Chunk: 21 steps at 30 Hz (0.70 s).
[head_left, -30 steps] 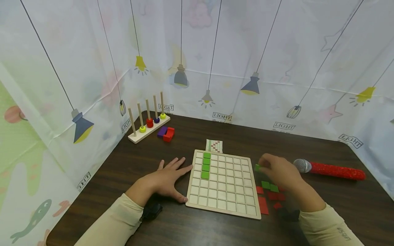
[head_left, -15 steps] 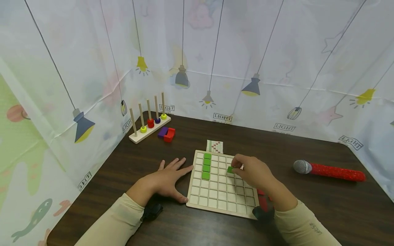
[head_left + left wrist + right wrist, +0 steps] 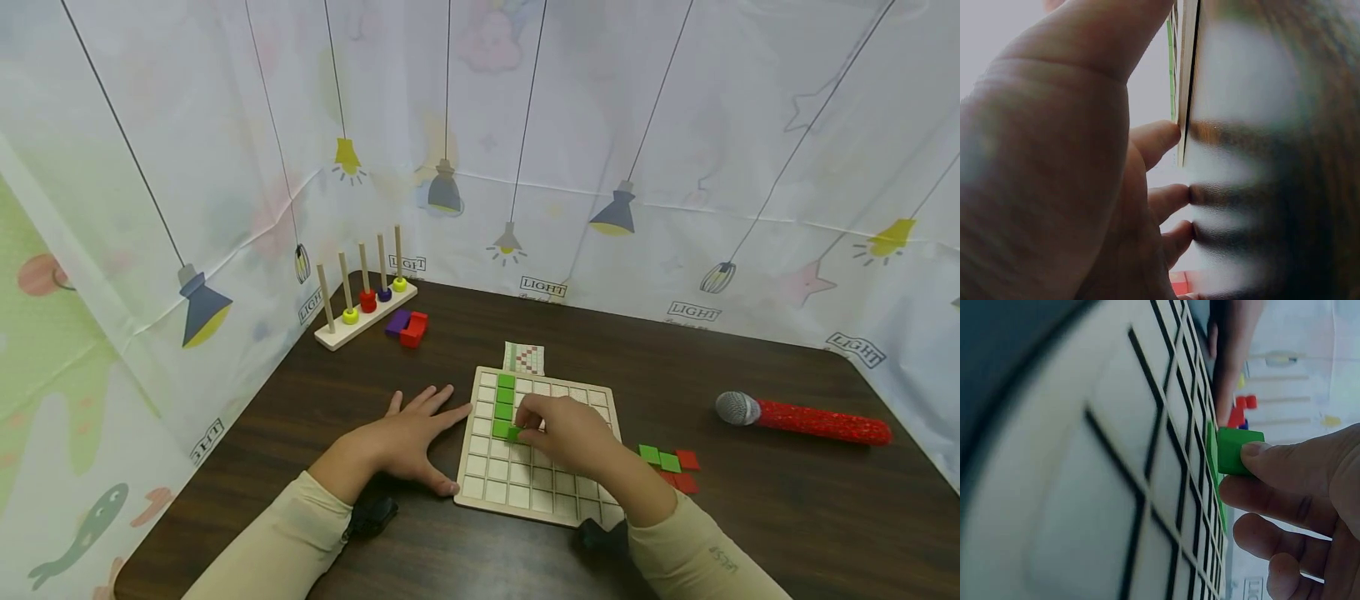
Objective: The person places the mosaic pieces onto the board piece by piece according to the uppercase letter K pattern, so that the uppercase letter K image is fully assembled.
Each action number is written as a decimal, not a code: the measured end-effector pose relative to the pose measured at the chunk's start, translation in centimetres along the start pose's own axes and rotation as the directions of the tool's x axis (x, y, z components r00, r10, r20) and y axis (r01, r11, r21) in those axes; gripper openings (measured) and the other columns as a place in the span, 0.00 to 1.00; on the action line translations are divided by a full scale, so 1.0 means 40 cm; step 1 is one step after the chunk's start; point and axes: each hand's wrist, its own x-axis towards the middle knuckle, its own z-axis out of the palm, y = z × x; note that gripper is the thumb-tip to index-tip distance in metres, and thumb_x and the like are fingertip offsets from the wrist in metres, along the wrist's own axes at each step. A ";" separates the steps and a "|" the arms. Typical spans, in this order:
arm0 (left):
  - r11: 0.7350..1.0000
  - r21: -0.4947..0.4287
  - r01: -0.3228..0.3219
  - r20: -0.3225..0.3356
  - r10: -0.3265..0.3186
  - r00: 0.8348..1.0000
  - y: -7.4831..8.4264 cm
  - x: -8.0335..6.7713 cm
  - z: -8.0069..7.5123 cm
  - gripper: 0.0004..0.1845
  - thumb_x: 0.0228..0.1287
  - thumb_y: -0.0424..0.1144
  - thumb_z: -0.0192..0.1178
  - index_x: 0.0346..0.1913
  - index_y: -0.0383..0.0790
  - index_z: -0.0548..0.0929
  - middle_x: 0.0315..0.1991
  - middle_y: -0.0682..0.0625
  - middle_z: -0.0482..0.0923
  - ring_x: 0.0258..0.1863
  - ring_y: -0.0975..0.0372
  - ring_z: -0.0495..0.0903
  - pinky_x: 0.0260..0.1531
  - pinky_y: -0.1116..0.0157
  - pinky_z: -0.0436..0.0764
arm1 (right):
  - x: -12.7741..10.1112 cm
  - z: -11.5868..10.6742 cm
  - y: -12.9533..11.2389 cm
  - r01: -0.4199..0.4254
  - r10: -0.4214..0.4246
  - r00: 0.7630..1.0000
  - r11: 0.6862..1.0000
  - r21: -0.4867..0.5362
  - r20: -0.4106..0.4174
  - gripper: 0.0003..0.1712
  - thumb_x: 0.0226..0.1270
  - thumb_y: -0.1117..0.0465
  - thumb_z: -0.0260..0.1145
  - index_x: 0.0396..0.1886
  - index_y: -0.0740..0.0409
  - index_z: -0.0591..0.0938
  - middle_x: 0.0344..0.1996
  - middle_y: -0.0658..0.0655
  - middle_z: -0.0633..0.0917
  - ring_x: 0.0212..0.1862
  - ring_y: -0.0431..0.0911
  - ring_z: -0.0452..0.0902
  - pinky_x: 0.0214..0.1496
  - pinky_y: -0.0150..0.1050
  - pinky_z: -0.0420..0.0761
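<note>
A pale wooden grid board [image 3: 495, 492] lies flat on the dark table. A column of green tiles [image 3: 504, 395] fills squares near its far left corner. My right hand [image 3: 525, 427] reaches over the board and pinches one green tile [image 3: 514, 434] between thumb and fingers, just right of the lowest tile in that column. In the right wrist view the green tile [image 3: 1238, 450] hangs slightly off the board [image 3: 1085, 487], gripped by my fingertips [image 3: 1272, 459]. My left hand [image 3: 420, 425] rests flat on the table, its fingers [image 3: 1160, 137] touching the board's left edge [image 3: 1186, 81].
Loose green and red tiles [image 3: 670, 467] lie right of the board. A red-handled microphone [image 3: 802, 418] lies further right. A small pattern card [image 3: 522, 357] sits behind the board. A peg rack with rings [image 3: 363, 292] and purple and red blocks [image 3: 406, 326] stand at the back left.
My right hand carried a green tile from the loose pile leftward across the board to beside the green column. The left hand has stayed in place.
</note>
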 end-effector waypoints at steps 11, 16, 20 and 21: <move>1.000 0.002 -0.005 -0.001 0.005 1.000 0.002 -0.002 -0.002 0.61 0.49 0.71 0.72 0.83 0.61 0.52 0.83 0.49 0.38 0.81 0.50 0.34 0.69 0.34 0.31 | 0.006 0.032 -0.032 0.075 -0.075 0.997 0.997 -0.012 0.003 0.06 0.67 0.57 0.74 0.37 0.44 0.83 0.30 0.38 0.83 0.30 0.36 0.76 0.32 0.41 0.76; 1.000 0.005 -0.005 -0.001 0.005 1.000 0.005 -0.005 -0.005 0.61 0.49 0.71 0.72 0.83 0.60 0.52 0.83 0.48 0.38 0.81 0.50 0.35 0.69 0.34 0.32 | 0.004 0.036 -0.038 0.069 -0.069 0.998 0.998 -0.008 0.005 0.04 0.68 0.56 0.73 0.37 0.44 0.84 0.29 0.38 0.83 0.28 0.36 0.76 0.29 0.40 0.76; 1.000 0.004 -0.006 -0.002 0.006 1.000 0.005 -0.006 -0.005 0.61 0.49 0.71 0.72 0.83 0.60 0.52 0.83 0.48 0.38 0.81 0.49 0.35 0.69 0.34 0.32 | 0.002 0.042 -0.043 0.059 -0.059 0.998 0.998 -0.023 0.003 0.03 0.69 0.55 0.73 0.38 0.44 0.85 0.27 0.38 0.81 0.26 0.35 0.74 0.27 0.40 0.75; 1.000 0.003 -0.007 -0.002 0.007 1.000 0.005 -0.007 -0.005 0.61 0.49 0.71 0.72 0.83 0.60 0.52 0.83 0.48 0.38 0.81 0.49 0.35 0.69 0.34 0.32 | 0.001 0.044 -0.044 0.056 -0.056 0.998 0.998 -0.037 0.002 0.03 0.68 0.54 0.73 0.38 0.44 0.86 0.26 0.38 0.81 0.25 0.35 0.74 0.27 0.39 0.75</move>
